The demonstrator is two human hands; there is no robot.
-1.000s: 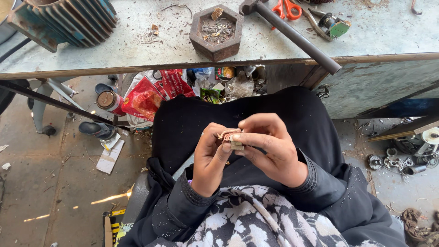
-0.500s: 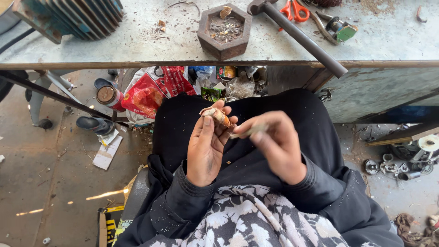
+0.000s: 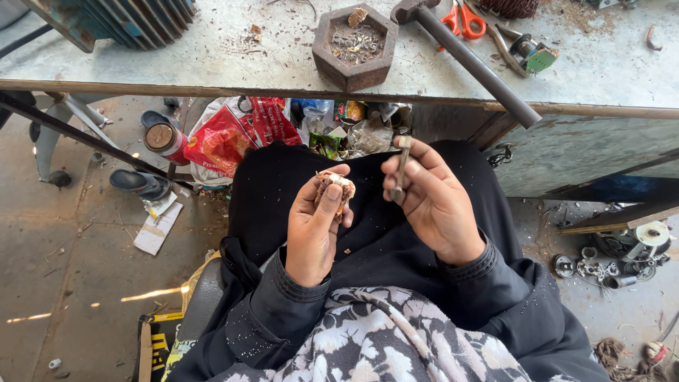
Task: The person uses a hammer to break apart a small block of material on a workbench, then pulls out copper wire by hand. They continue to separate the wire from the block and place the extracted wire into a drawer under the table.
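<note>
1. The left hand [image 3: 316, 230] was clenched around a small brownish lump of a part [image 3: 334, 188], thumb pressed over the front of it. It sat up at the fingertips, over the person's black-clothed lap. Couldn't make out what kind of part it was, too small and half covered.
2. The right hand [image 3: 430, 200] was gripping a thin metal rod [image 3: 401, 167], kind of like a small punch or bolt, held nearly upright between thumb and fingers. Its top end poked out above the fingers.
3. The two hands were close together but not touching, and the rod wasn't touching the part either, just beside it.
4. Up on the worktop [image 3: 212, 64], right ahead of the hands, sat a chunky hexagonal metal block [image 3: 353, 48] with a recess full of small bits.
5. Next to that lay a hammer [image 3: 467, 60] with a long dark handle sticking out past the worktop edge, and orange-handled scissors [image 3: 463, 18] behind it.
6. Under the worktop there was a red plastic bag [image 3: 233, 134], some wrappers and a round tin [image 3: 163, 139] on the floor.
</note>
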